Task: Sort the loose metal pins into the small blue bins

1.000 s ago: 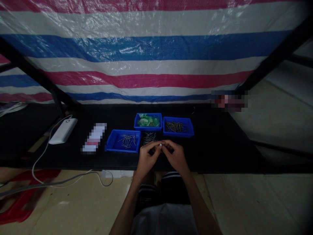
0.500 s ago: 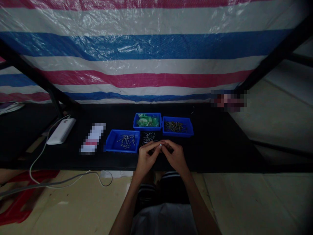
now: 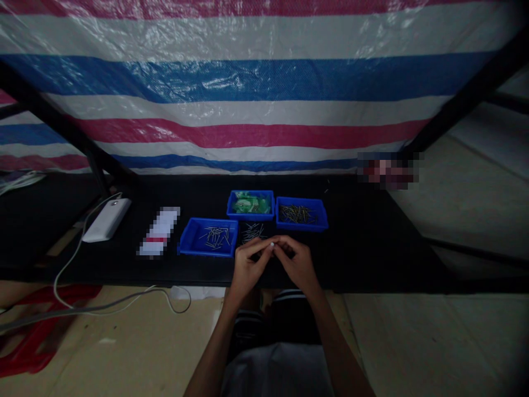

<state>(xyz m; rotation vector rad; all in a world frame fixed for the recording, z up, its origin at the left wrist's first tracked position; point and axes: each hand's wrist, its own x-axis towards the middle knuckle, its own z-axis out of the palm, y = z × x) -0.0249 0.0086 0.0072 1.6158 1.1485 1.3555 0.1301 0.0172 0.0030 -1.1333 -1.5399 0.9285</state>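
2 hands meet over the near edge of the black table point(image 3: 372, 259): the left hand point(image 3: 247, 268) and the right hand point(image 3: 298, 266) have their fingertips pinched together on 1 small white-tipped piece point(image 3: 271, 243), held between them just in front of the loose pile of pins point(image 3: 253, 232). What the piece is stays too small and dim to tell. Left of that pile, touching distance away, sits a blue tray of silver pins point(image 3: 209, 237). Behind the pile stands a blue tray with green packets point(image 3: 250, 204), and right of that one a blue tray of darker pins point(image 3: 301, 214). Far left of the pile lies a white power bank point(image 3: 106, 220) with a cable point(image 3: 74, 259) running off the table edge. A striped tarp point(image 3: 248, 94) hangs behind everything.
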